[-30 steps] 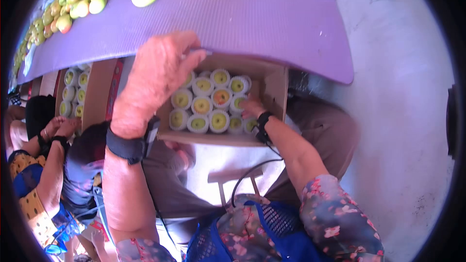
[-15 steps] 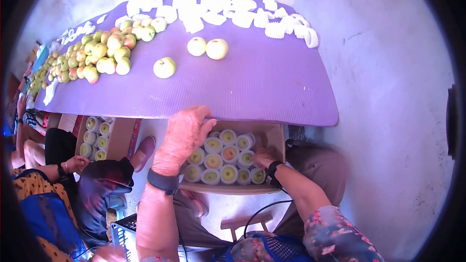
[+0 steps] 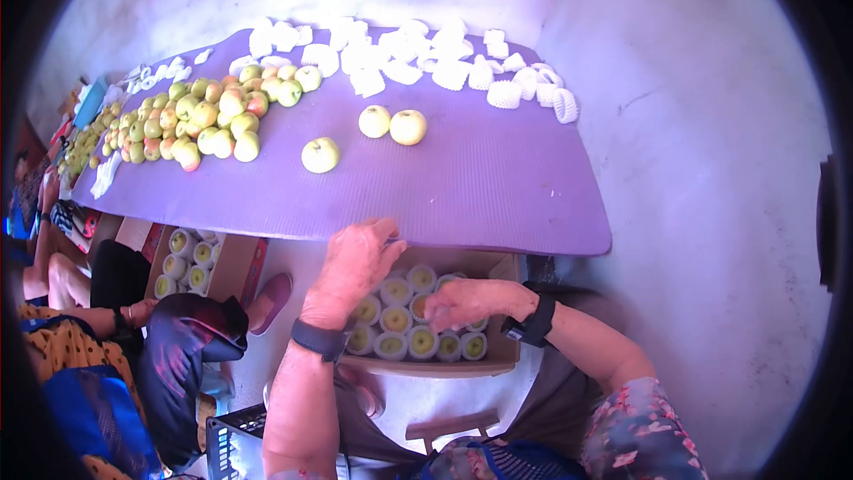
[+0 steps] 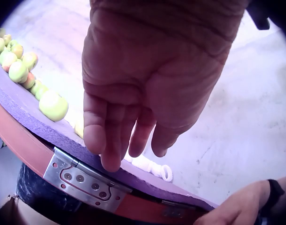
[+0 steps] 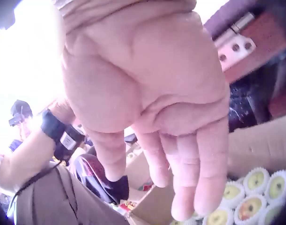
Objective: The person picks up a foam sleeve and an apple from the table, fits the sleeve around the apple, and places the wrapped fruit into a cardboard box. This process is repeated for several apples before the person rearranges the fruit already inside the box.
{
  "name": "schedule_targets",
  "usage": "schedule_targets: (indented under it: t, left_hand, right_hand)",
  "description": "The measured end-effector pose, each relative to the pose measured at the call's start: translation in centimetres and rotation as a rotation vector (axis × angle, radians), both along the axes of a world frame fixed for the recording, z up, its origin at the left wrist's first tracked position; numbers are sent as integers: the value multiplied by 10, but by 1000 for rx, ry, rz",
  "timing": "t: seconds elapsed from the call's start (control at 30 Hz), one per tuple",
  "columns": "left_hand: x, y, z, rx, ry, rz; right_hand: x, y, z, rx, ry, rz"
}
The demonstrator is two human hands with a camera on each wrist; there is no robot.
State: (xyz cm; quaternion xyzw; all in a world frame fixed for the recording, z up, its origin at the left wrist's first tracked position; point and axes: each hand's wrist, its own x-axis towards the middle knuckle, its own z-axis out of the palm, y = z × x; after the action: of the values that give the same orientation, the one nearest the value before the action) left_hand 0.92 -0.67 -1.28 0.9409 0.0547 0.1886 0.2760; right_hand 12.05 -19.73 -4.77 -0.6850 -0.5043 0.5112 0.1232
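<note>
A fruit-packing workspace is indicated by loose apples [image 3: 204, 116] and white foam nets [image 3: 364, 58] spread on a mat-covered counter [image 3: 480, 178], with netted apples packed in cardboard boxes [image 3: 444, 367] (two are visible).

Behind the left hand [image 3: 355, 271] is a wide, dark wristband [image 3: 317, 340]; in the right wrist view it carries a boxy black module [image 5: 69, 142] with a white label and a thin black cable [image 5: 30, 184]. A black strap [image 3: 538, 318] with a small dark housing [image 3: 514, 329] circles the wrist of the right hand [image 3: 471, 303]. The dark, greyish sleeve [image 3: 633, 431] bears pink blossoms. Blue mesh [image 3: 533, 460] covers part of the floral top [image 3: 462, 462], above plain grey-brown trousers [image 3: 555, 400].
</note>
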Motion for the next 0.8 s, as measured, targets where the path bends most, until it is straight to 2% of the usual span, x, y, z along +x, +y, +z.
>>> schedule_targets:
  t: [0.13,0.23,0.33,0.43,0.63,0.8]
  left_hand:
    - [0,1,0,0,14,1]
    - [0,2,0,6,4,-21]
    - [1,-1,1,0,10,-6]
    - [3,-4,3,-5,11,8]
    - [9,-4,3,-27,-26,8]
    - [14,-6,4,-28,-21,1]
  right_hand:
    - [17,4,42,299,-16,-35]
    - [40,8,65,335,97,-206]
    - [64,11,88,417,72,-390]
    - [109,18,74,723,-213,-412]
    - [194,14,61,724,-779,-813]
    - [252,-12,60,522,-974,-1085]
